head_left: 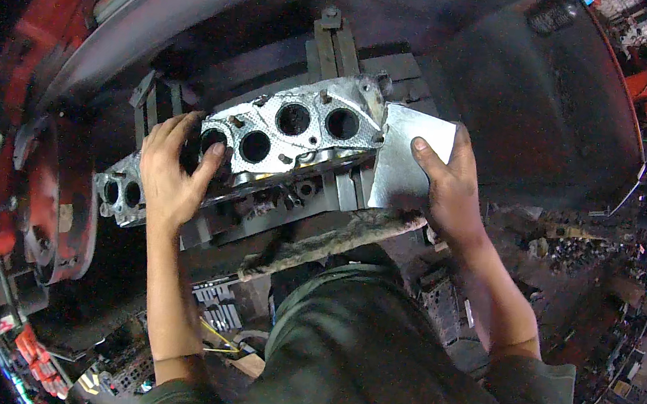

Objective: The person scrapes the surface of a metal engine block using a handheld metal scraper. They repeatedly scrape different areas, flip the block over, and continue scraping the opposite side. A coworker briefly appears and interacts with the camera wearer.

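Note:
A long metal cylinder head (pixel 367 95) lies slantwise before me, its upper face showing a row of round dark ports and several short studs. A silver, dimpled gasket (pixel 276 125) covers that face around the ports. My left hand (pixel 176 161) is wrapped over the head's left part, thumb beside a port and fingers over the far edge; it hides part of the face. At the head's right end, a flat shiny metal plate (pixel 408 160) is tilted against or close beside it; contact is unclear. My right hand (pixel 452 181) grips this plate, thumb on top, fingers mostly hidden.
Steel clamp bars (pixel 337 48) stand behind the head on a dark machine bed. Red machine parts (pixel 66 189) rise at left. A dirty padded bar (pixel 335 243) crosses in front of me. Lower left are metal tools (pixel 217 307); loose parts (pixel 588 260) litter the right.

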`<state>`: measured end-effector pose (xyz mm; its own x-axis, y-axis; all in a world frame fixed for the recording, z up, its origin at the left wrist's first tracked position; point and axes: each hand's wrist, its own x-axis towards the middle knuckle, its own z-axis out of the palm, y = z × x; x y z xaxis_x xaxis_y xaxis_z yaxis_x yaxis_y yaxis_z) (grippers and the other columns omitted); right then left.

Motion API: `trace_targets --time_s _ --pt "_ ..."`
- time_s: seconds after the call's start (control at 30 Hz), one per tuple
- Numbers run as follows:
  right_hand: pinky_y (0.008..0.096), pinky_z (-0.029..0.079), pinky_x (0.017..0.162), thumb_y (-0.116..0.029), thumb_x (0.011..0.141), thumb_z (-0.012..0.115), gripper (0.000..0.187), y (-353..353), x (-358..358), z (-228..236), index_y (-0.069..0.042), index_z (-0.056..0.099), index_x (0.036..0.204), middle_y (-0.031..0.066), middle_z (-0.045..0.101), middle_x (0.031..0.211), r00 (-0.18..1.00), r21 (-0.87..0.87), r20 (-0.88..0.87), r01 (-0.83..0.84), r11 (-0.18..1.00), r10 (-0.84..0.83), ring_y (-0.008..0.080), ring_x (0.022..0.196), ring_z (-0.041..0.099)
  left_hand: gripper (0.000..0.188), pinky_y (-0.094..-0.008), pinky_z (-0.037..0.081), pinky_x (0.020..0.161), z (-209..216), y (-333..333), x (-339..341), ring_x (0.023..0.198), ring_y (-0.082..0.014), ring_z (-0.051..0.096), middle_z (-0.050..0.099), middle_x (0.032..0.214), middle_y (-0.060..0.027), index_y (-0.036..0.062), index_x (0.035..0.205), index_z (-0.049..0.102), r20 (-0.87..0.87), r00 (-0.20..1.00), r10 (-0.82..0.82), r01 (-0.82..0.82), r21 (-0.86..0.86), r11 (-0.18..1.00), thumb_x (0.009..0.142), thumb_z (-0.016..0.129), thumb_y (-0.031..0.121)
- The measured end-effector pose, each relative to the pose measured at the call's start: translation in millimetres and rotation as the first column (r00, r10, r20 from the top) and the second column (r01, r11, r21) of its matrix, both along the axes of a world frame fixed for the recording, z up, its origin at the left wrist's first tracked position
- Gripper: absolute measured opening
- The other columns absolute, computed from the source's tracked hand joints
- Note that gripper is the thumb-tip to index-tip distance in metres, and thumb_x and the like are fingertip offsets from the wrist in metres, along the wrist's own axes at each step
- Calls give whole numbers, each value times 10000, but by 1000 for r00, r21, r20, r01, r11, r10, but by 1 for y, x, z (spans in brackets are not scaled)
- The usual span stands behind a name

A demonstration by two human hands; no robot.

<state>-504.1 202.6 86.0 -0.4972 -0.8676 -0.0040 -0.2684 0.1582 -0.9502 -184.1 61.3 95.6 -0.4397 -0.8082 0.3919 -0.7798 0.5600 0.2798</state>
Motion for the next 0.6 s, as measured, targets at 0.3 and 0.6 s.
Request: trace_targets --time_s 0.3,0.6 --pt "368 466 988 -203 964 673 393 -4 -11 -9 24 557 1262 157 653 1168 937 -94 335 -68 993 95 225 1088 607 517 -458 445 1003 1 2 1 1114 -380 607 678 1199 -174 6 1198 691 1 1000 1 -1 40 999 809 752 340" --pt "415 500 956 -182 938 687 414 -72 -47 41 92 539 1212 244 679 1100 936 -83 -347 -85 993 51 313 1028 676 509 -460 423 1024 0 2 2 1138 -376 592 671 1209 -172 21 1209 688 -12 1000 15 -15 39 999 808 745 329"
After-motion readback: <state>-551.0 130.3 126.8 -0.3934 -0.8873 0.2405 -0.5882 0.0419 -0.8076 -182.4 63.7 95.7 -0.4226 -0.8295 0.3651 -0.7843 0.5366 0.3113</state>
